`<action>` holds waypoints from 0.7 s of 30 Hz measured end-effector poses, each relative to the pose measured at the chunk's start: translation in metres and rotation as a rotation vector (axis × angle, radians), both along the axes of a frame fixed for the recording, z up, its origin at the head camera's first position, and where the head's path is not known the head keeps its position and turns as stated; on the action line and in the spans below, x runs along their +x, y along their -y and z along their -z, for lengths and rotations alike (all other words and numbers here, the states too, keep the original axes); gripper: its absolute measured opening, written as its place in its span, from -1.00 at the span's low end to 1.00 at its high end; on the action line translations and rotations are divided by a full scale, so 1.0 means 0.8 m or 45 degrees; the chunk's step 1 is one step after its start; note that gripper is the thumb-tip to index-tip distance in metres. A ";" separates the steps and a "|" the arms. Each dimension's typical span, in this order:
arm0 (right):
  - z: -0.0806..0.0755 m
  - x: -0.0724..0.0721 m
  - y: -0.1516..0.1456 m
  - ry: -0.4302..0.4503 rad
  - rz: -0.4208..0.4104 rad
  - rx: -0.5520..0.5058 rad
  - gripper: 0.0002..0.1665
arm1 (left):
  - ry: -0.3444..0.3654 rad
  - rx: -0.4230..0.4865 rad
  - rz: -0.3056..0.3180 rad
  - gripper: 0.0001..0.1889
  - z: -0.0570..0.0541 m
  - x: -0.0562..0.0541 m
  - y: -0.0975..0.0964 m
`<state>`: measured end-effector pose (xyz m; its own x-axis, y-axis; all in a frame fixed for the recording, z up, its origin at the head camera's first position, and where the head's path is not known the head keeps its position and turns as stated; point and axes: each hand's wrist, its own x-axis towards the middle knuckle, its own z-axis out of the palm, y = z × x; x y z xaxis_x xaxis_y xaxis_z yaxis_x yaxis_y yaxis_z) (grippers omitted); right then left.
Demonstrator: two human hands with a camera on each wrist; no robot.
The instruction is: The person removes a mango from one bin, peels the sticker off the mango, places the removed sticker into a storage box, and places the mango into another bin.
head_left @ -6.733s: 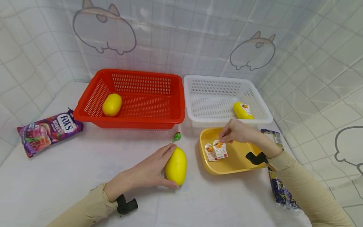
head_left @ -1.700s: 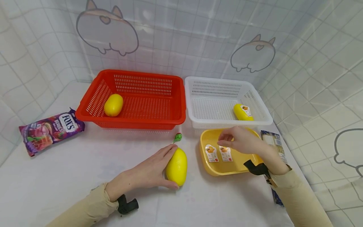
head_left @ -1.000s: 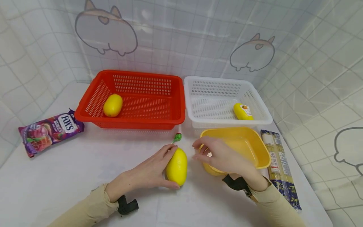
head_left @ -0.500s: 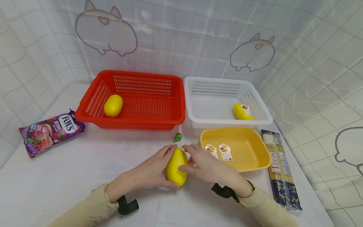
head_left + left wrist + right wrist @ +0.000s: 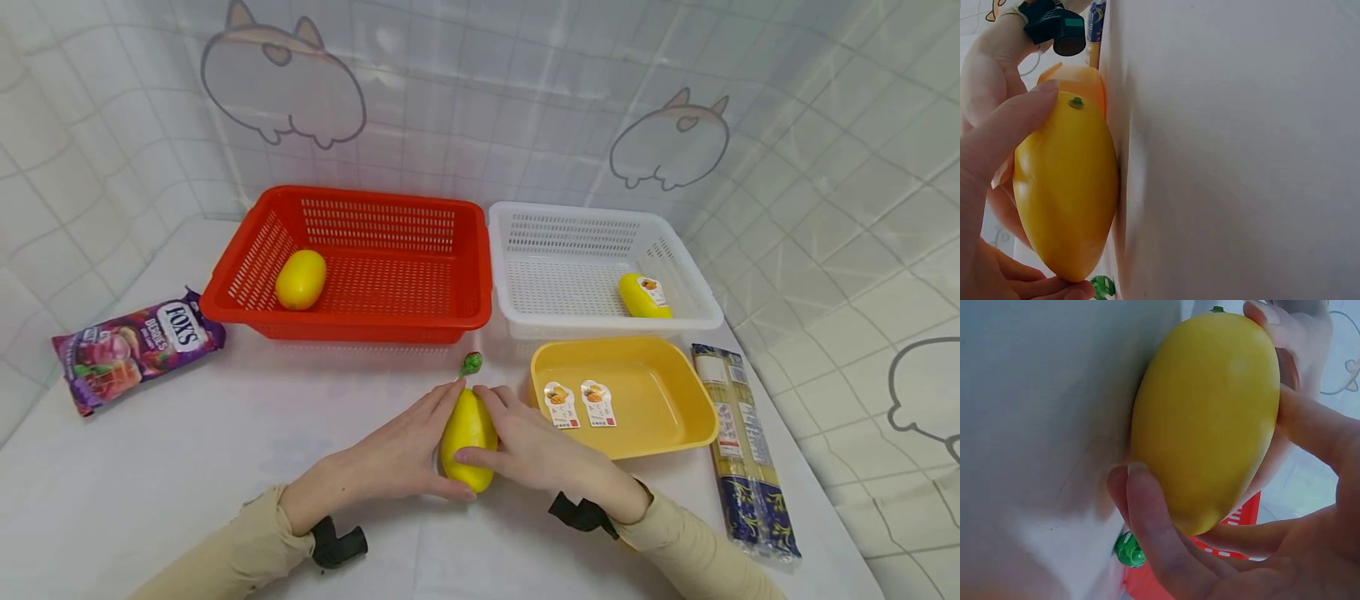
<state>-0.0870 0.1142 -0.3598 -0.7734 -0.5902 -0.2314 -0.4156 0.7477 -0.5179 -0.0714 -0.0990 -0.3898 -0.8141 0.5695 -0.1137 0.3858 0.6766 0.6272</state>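
1. Head view: the left hand (image 5: 393, 447) and right hand (image 5: 536, 446) both grasp the mango (image 5: 467, 429) on the worktop (image 5: 247, 450).
2. Bracing it seems the step in hand; the next move likely calls for even pressure, lest it roll.
3. Its long axis runs near to far, stem (image 5: 1077, 102) at the near end.

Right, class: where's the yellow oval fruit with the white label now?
In the head view, the labelled yellow fruit lies at the near right of the white perforated plastic basket, beyond the yellow plastic tub.
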 end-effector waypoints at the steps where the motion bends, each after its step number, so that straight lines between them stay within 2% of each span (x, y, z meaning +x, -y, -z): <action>1: 0.001 -0.001 0.000 0.006 0.001 0.003 0.11 | 0.008 -0.002 0.000 0.38 0.000 0.000 0.000; 4: 0.002 -0.002 0.000 0.022 0.010 0.012 0.11 | 0.027 -0.016 0.002 0.38 -0.001 -0.002 0.002; 9: 0.003 -0.001 0.002 0.028 0.028 0.019 0.13 | 0.009 -0.060 0.014 0.39 -0.005 -0.005 0.008; 17: 0.006 -0.001 0.003 0.013 0.044 0.028 0.14 | -0.046 -0.069 0.047 0.34 -0.023 -0.011 0.025; 21: 0.006 -0.001 0.004 0.020 0.052 0.023 0.14 | -0.057 -0.044 0.016 0.31 -0.035 -0.016 0.037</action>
